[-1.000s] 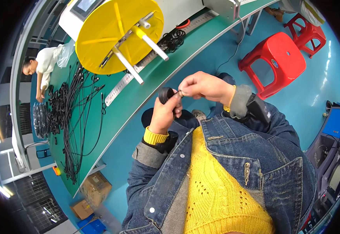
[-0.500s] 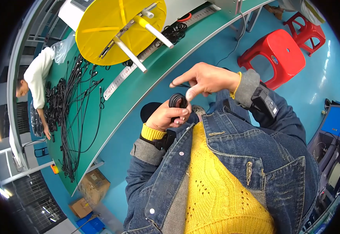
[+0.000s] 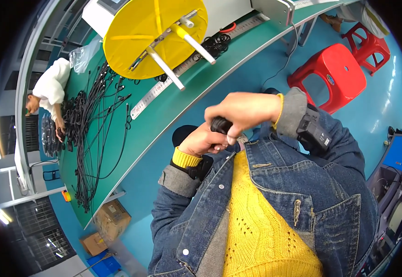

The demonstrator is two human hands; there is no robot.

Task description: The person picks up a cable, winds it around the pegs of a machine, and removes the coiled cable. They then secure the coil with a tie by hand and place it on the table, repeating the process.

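A small coil of black cable (image 3: pixel 220 125) is gripped between my hands in front of my chest, off the table's near edge. My left hand (image 3: pixel 202 140) is closed around its lower part. From above, my right hand (image 3: pixel 243 111) bends over the coil, fingers on its far side and thumb (image 3: pixel 232 138) on the near side. The two hands meet and cover much of the coil. Many long black cables (image 3: pixel 86 124) lie in a heap on the green table (image 3: pixel 138 134) to the left.
A yellow disc with white rods (image 3: pixel 141 41) stands over the table, beside a steel ruler (image 3: pixel 150 98) and more coiled cable (image 3: pixel 217 45). Red stools (image 3: pixel 344 83) are at right. A person in white (image 3: pixel 53 85) reaches into the heap. Cardboard boxes (image 3: pixel 112 217) sit below the table.
My right hand has come down and left from beside the coil and closed over it. The co-worker's hand has moved up along the cable heap. The whole view has shifted slightly.
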